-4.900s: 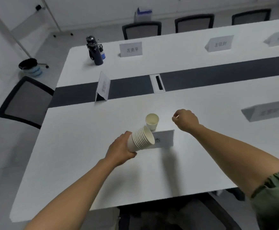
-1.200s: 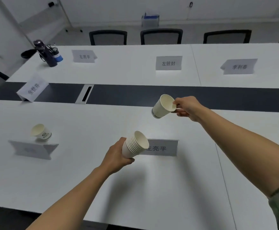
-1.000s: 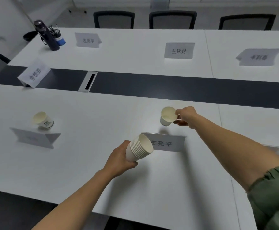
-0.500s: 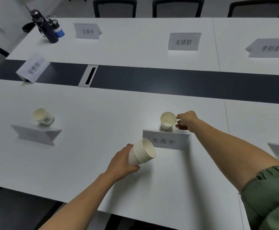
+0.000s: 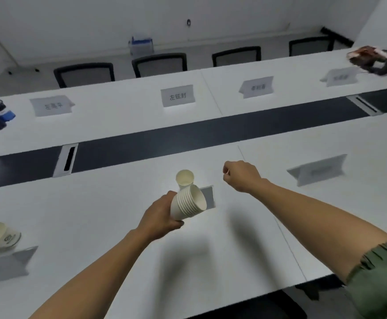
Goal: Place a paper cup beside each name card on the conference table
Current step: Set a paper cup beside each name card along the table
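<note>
Far-left cup: at 8 o'clock from the view's centre, a paper cup [image 5: 0,236] stands just behind its name card [image 5: 6,261]. You can count that seat as served.

Left hand: your left hand [image 5: 159,217] is at 6 o'clock, forearm running up from the lower left. The fingers are wrapped tightly round the base of the cup stack [image 5: 189,202], which tilts with its mouths toward 2 o'clock.

Middle cup: a single cup [image 5: 185,178] stands upright at 12 o'clock from the stack, just behind the middle card [image 5: 208,196], which the stack mostly hides. This seat looks done too.

Right hand: your right hand [image 5: 240,174] hovers at 3 o'clock from the middle cup, apart from it and holding nothing. The fingers are curled loosely inward, the forearm stretching back to the green sleeve [image 5: 381,279].

Next card: at 3 o'clock, the near-row card [image 5: 319,170] has no cup beside it.

Far row: four cards sit at 10 to 2 o'clock, the clearest [image 5: 177,96] among them, none with a cup.

Progress: you seem early in the job, with most seats left.
</note>
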